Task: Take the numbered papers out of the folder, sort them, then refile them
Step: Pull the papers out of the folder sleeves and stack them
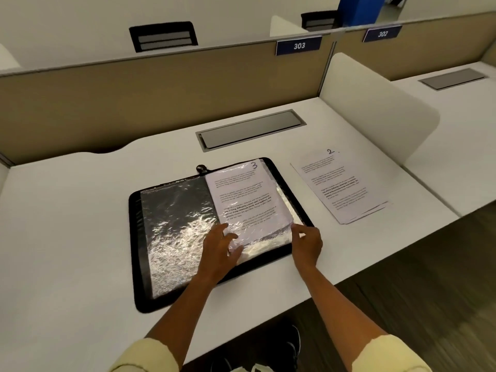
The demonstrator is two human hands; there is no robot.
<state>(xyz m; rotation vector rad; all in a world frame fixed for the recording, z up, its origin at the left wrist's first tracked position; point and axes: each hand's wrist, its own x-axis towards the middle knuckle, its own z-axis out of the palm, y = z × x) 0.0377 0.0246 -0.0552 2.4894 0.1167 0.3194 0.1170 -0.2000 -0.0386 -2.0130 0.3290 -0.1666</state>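
A black folder (135,253) lies open on the white desk, its clear plastic sleeves shining. A paper marked 3 (241,191) sits in the right-hand sleeve. My left hand (217,251) rests on the lower left corner of that sleeve, its thumb curled over the sleeve's edge. My right hand (307,244) pinches the lower right corner of the sleeve or paper. A small stack of papers with the sheet marked 2 (339,183) on top lies on the desk to the right of the folder.
A grey cable hatch (251,130) is set into the white desk (67,210) behind the folder. A tan partition (134,98) with a 303 sign stands at the back. A white divider (375,108) bounds the desk on the right.
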